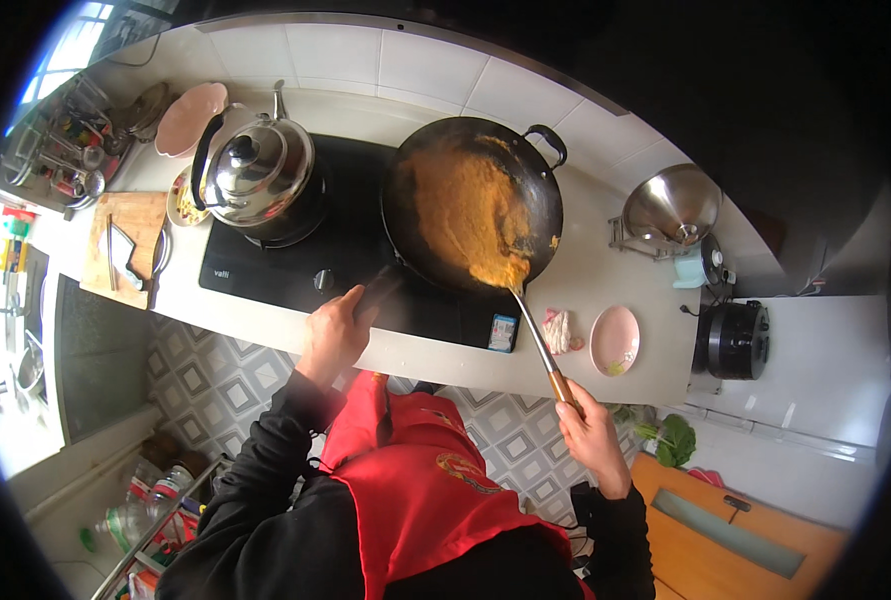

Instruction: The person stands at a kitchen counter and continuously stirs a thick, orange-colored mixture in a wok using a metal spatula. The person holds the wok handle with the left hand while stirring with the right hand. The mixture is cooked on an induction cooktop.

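My left hand grips the dark handle of a black wok on the glass cooktop. Orange-brown, mushy food covers much of the wok's inside. The wooden grip of a metal spatula is in my right hand; its blade, at the wok's near right side, is hidden under food. Right of the spatula, a crumpled cloth and a pink oval dish lie on the counter. A small blue-and-white packet rests on the cooktop's near right corner.
A steel kettle stands on the left burner. Farther left are a plate of chopped food, a cutting board with a cleaver, and a pink bowl. A steel bowl and a black cooker are at right.
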`<action>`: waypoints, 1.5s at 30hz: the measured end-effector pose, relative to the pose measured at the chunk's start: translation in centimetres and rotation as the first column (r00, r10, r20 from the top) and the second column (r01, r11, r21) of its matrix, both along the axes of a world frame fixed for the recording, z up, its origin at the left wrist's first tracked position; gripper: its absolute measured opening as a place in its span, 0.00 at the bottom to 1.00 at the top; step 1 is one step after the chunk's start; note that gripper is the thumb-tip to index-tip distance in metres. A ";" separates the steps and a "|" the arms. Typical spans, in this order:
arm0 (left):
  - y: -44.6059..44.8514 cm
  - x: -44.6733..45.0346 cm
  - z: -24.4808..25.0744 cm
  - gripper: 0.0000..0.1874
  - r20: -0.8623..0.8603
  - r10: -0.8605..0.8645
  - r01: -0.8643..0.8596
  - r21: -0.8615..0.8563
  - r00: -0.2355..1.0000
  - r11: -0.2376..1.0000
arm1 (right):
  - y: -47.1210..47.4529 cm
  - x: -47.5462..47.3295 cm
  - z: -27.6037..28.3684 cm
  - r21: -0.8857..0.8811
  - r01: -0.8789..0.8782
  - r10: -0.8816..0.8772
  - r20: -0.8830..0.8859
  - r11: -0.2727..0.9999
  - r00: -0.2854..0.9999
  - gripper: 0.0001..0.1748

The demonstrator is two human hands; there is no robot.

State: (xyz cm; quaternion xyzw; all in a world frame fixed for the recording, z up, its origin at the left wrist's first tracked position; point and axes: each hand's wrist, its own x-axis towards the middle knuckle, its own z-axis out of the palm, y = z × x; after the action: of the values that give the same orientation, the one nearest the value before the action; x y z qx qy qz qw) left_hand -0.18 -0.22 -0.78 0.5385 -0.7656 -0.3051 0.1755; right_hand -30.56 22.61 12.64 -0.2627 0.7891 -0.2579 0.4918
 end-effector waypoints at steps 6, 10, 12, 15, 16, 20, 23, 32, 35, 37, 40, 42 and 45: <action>0.1 0.0 0.3 0.20 0.010 0.002 -0.002 0.039 1.000 0.999 | -5.6 0.5 -4.8 -0.127 0.015 -0.002 0.103 0.992 0.995 0.21; 0.1 -0.1 0.9 0.21 0.021 0.002 -0.003 0.020 1.000 1.000 | -11.2 0.2 -9.1 -0.241 0.139 -0.092 0.198 0.961 0.976 0.20; 0.0 -0.1 1.1 0.21 0.034 -0.001 0.000 0.041 0.999 0.999 | -14.5 0.7 -10.2 -0.245 0.226 -0.152 0.285 0.943 0.946 0.19; 0.3 -0.3 1.3 0.22 0.041 0.017 -0.019 0.041 0.999 0.999 | -16.4 2.7 -10.5 -0.224 0.301 -0.199 0.385 0.927 0.901 0.08; 0.2 -0.3 1.3 0.22 0.038 0.025 -0.027 0.033 0.999 0.999 | -15.9 3.3 -10.2 -0.173 0.284 -0.200 0.388 0.943 0.900 0.09; 0.1 -0.3 1.1 0.21 0.006 0.000 -0.001 0.061 1.000 0.998 | -8.9 3.7 -7.9 -0.029 0.264 -0.228 0.419 0.964 0.879 0.13; -0.1 0.1 0.7 0.21 0.014 -0.007 0.006 0.049 1.000 0.999 | -7.1 3.8 -7.4 0.055 0.394 -0.352 0.574 0.917 0.739 0.18; -0.1 0.3 -0.5 0.21 -0.017 -0.021 0.022 0.034 1.000 0.999 | -7.5 0.1 -1.7 0.031 0.213 -0.199 0.509 0.977 0.837 0.26; -0.1 0.4 -0.5 0.22 -0.013 -0.027 0.027 0.015 1.000 1.000 | -8.8 -2.5 0.7 -0.163 -0.579 0.472 -0.427 0.799 0.771 0.28; -0.2 0.4 -0.4 0.23 -0.008 -0.035 0.035 0.026 0.999 0.999 | -10.0 -3.4 2.9 0.080 -0.745 0.593 -0.664 0.663 0.456 0.28; -0.1 0.4 -0.2 0.23 -0.022 -0.032 0.033 0.027 0.999 0.999 | -11.8 -3.4 5.6 0.469 -0.701 0.745 -0.653 0.537 0.134 0.29; 0.0 0.4 0.0 0.23 -0.028 -0.029 0.030 0.031 0.999 0.999 | -13.0 -3.5 6.1 0.578 -0.672 0.772 -0.636 0.464 -0.014 0.27; 0.0 0.3 0.1 0.22 -0.057 -0.008 0.010 0.021 0.998 1.000 | -14.9 -4.4 4.0 0.620 -0.546 0.755 -0.655 0.563 0.035 0.24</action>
State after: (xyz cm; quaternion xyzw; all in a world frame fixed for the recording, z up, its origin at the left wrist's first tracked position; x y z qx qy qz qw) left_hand 0.11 -0.26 -0.64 0.5281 -0.7594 -0.3292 0.1899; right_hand -34.92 7.69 16.63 -0.6335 0.7253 0.2570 0.0811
